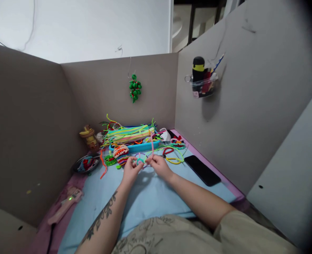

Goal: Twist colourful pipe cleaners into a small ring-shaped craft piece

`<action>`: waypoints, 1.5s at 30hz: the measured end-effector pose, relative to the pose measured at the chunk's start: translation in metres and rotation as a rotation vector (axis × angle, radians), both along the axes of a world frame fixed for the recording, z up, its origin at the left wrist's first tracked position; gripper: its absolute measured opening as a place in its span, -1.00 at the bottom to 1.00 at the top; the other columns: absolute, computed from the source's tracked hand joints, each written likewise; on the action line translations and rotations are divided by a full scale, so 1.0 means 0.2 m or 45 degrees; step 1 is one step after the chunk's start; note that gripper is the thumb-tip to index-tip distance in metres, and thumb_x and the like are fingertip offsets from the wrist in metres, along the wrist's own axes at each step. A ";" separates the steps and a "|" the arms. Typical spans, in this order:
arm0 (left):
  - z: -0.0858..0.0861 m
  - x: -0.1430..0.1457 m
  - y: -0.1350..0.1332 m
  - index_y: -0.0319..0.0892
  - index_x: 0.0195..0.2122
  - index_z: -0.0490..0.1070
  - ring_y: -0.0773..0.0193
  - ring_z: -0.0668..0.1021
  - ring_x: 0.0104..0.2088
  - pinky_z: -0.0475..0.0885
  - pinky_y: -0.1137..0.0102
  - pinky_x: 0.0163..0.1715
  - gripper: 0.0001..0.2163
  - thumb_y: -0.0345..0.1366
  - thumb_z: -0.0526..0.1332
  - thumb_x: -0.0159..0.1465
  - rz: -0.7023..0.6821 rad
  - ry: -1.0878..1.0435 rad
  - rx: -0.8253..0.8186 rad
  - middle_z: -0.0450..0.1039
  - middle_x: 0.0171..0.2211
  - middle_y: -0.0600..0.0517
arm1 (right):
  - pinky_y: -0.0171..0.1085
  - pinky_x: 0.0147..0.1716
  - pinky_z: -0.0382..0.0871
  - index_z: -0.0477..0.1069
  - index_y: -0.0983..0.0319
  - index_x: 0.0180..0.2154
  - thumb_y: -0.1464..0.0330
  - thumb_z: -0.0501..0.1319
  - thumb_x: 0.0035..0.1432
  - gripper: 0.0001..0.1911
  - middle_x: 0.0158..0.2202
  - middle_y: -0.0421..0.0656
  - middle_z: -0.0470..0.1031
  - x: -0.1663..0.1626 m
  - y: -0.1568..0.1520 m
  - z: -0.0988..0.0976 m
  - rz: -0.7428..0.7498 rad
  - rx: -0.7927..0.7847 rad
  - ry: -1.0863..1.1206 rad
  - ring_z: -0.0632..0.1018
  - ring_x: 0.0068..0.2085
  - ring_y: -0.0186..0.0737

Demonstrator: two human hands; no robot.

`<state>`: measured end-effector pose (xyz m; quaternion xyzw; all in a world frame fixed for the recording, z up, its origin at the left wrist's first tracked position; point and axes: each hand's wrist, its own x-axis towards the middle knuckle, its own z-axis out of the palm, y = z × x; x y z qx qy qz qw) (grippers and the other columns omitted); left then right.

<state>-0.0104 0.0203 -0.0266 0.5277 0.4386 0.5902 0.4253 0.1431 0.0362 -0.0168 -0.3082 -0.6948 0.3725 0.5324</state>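
Over the middle of the table, my left hand (131, 169) is closed on a small ring-shaped piece of bent pipe cleaners (140, 161), teal and purple. My right hand (159, 165) pinches a pink pipe cleaner (152, 144) whose free end stands upright above the fingers. Its lower end meets the ring between both hands; the fingers partly hide the join. Just beyond lies a blue tray (134, 147) heaped with pipe cleaners (129, 133) in yellow, green and other colours. A striped woven piece (121, 153) and a green one (109, 160) sit left of my hands.
A black phone (202, 170) lies at right. On the left are a dark bowl (78, 165) of small pieces, a pink glue gun (67, 204) with a lit green light, and a yellowish figurine (89, 137). Grey panels enclose the table; a clear cup (205, 86) of tools hangs right.
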 end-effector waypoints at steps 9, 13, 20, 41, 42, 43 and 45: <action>0.00 0.01 -0.01 -0.15 -0.28 0.15 0.40 0.42 -0.60 0.21 0.54 -0.58 -0.63 -0.23 0.32 -0.02 -0.026 0.008 -0.052 0.37 -0.60 0.18 | -0.37 -0.47 0.22 0.41 0.27 -0.38 0.16 0.12 0.08 -0.70 -0.52 -0.23 0.36 0.03 0.05 0.02 0.081 -0.177 0.095 0.35 -0.48 -0.37; 0.02 0.01 0.00 -0.15 -0.29 0.16 0.39 0.44 -0.57 0.27 0.50 -0.51 -0.60 -0.22 0.34 -0.06 0.007 -0.094 -0.054 0.38 -0.57 0.17 | -0.36 -0.43 0.23 0.39 0.25 -0.33 0.20 0.22 0.01 -0.75 -0.44 -0.22 0.37 0.02 0.05 0.01 0.181 -0.095 -0.004 0.35 -0.44 -0.36; 0.02 0.02 -0.02 -0.16 -0.24 0.19 0.34 0.48 -0.53 0.31 0.47 -0.47 -0.61 -0.20 0.32 -0.02 -0.072 -0.099 -0.033 0.40 -0.56 0.14 | -0.34 -0.37 0.23 0.42 0.24 -0.46 0.34 0.26 -0.03 -0.90 -0.41 -0.21 0.29 0.01 0.01 0.01 0.029 0.143 -0.134 0.34 -0.35 -0.32; 0.05 0.02 -0.08 -0.16 -0.24 0.24 0.42 0.35 -0.66 0.06 0.55 -0.66 -0.63 -0.18 0.32 -0.01 -0.317 0.138 -0.084 0.37 -0.64 0.12 | -0.25 -0.19 0.23 0.41 0.28 -0.57 0.27 0.31 -0.15 -0.80 -0.41 -0.20 0.40 0.06 0.12 -0.02 0.270 -0.367 0.113 0.43 -0.28 -0.28; 0.04 0.02 -0.07 -0.16 -0.24 0.24 0.42 0.35 -0.67 0.06 0.55 -0.66 -0.63 -0.18 0.32 -0.01 -0.315 0.133 -0.080 0.36 -0.64 0.12 | -0.28 -0.27 0.25 0.39 0.28 -0.57 0.27 0.31 -0.15 -0.79 -0.47 -0.22 0.40 0.05 0.12 -0.03 0.300 -0.424 0.142 0.42 -0.36 -0.32; 0.04 0.02 -0.07 -0.16 -0.23 0.25 0.42 0.34 -0.67 0.06 0.55 -0.67 -0.63 -0.18 0.32 -0.01 -0.317 0.133 -0.076 0.34 -0.65 0.13 | -0.31 -0.36 0.25 0.38 0.29 -0.57 0.27 0.31 -0.16 -0.78 -0.52 -0.24 0.38 0.05 0.11 -0.03 0.332 -0.500 0.166 0.40 -0.44 -0.35; 0.04 0.02 -0.07 -0.17 -0.23 0.25 0.43 0.32 -0.68 0.05 0.55 -0.67 -0.63 -0.20 0.32 -0.01 -0.317 0.147 -0.067 0.29 -0.67 0.16 | -0.36 -0.49 0.21 0.35 0.29 -0.55 0.25 0.32 -0.18 -0.75 -0.60 -0.28 0.35 0.05 0.11 -0.03 0.387 -0.662 0.201 0.35 -0.55 -0.40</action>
